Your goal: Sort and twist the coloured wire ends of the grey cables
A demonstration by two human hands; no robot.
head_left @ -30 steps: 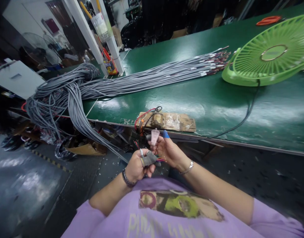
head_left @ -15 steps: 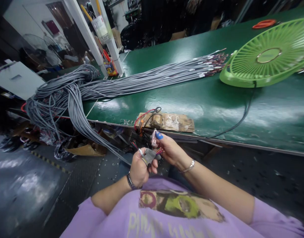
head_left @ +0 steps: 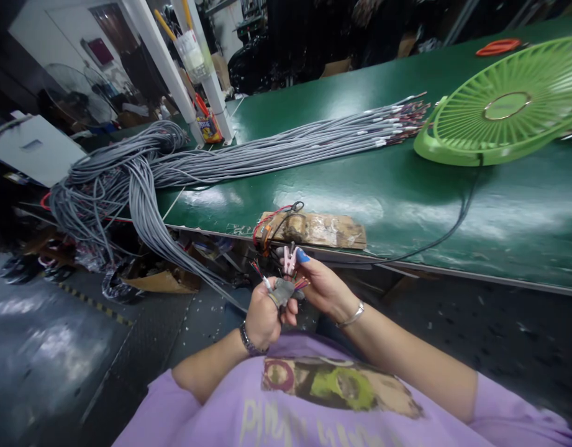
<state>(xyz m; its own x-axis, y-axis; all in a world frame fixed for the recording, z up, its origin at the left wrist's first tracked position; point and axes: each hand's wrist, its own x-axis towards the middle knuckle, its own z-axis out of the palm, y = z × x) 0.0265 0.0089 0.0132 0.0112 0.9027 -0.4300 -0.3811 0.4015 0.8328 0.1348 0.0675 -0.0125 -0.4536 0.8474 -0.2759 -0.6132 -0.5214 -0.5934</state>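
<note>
My left hand [head_left: 263, 313] is closed around a grey piece [head_left: 282, 292], perhaps a bundle of cable ends, with thin coloured wires [head_left: 301, 284] sticking out on the right. A white-tipped cable end [head_left: 266, 282] with bare coloured wires pokes up beside its thumb. My right hand [head_left: 330, 287], its thumb tip covered in blue, pinches a pink spring clip [head_left: 290, 261] just above the grey piece. The clip's two arms stand apart in a V. Whether its jaws touch the wires, I cannot tell.
A worn wooden block [head_left: 330, 230] with red and black leads lies at the green table's [head_left: 351, 198] front edge. Long grey cables [head_left: 267, 152] stretch across the table and hang over its left side. A green fan [head_left: 504, 105] stands right, its black cord [head_left: 446, 233] trailing along the front.
The pink clip has turned, so its spread arms now face the camera. My right hand has shifted slightly. My left hand keeps its hold nearly in place.
</note>
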